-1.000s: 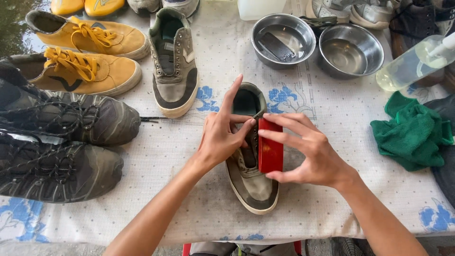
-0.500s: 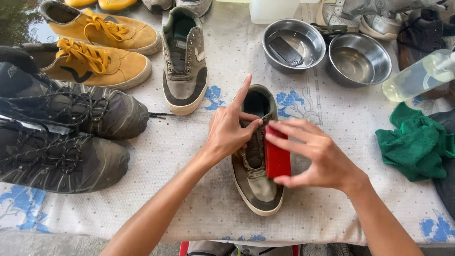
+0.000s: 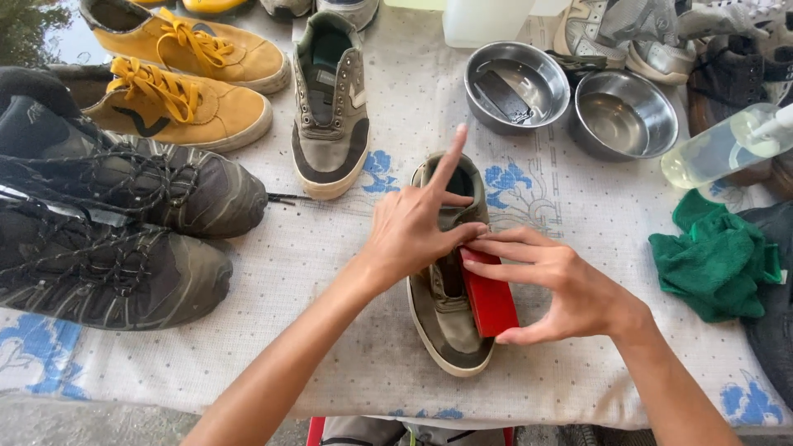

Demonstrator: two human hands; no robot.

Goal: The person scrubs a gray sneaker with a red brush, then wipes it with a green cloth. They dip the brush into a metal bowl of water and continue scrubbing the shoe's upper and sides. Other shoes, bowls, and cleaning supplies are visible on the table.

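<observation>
My right hand (image 3: 570,285) gripped a red block (image 3: 489,297), thumb under its near end and fingers curled over the top, pressing it against the side of a grey shoe (image 3: 450,318) that lay in the middle of the table (image 3: 347,363), toe toward me. My left hand (image 3: 417,227) rested on the same shoe, palm over the tongue and laces; it was mostly spread, with the index finger lifted and pointing away from me while the other fingers bent down to meet the block's far end. So the right hand was clasped around the block, and the left one was loose, steadying the shoe rather than grasping anything.

To my right, near the table edge, sat a crumpled green cloth (image 3: 714,264). To my left lay a pair of dark, muddy hiking shoes (image 3: 116,231), side by side with their laces tangled.

Farther off, just beyond my left fingertip, stood the matching grey shoe (image 3: 330,107), heel away from me. Left of it was a pair of yellow shoes (image 3: 178,87). To the right were two steel bowls (image 3: 570,99) touching each other, the left one holding a dark brush (image 3: 505,92). A clear bottle (image 3: 719,149) lay tilted beside the cloth, and more worn shoes (image 3: 636,33) crowded the far right corner.
</observation>
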